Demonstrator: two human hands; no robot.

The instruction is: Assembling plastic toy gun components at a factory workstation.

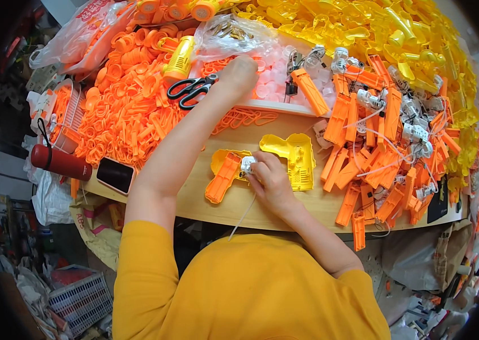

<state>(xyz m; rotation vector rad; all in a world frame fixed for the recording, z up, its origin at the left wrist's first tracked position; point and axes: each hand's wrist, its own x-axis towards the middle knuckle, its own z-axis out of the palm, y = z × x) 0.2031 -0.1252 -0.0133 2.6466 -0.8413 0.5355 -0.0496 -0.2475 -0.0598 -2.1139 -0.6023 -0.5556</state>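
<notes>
My right hand [273, 182] pinches a small white motor unit [247, 164] at the end of an orange battery box [223, 177]. The box lies in one half of a yellow plastic toy shell [217, 160], and a thin pale wire [242, 218] trails toward me. Just right of my right hand lies the other yellow shell half [298, 163], hollow side up. My left hand [240, 76] reaches into the tray of small parts, between orange hooks and translucent pinkish caps [273, 79]; its fingertips are hidden. Black-handled scissors [192, 90] lie beside my left wrist.
Orange parts [129, 96] heap up at left, near a phone [116, 174] and a red flask [61, 162]. Wired orange battery boxes [384, 141] pile up at right. Yellow shells [358, 28] cover the back, by a yellow assembled body [180, 59] and a clear bag of screws [231, 34].
</notes>
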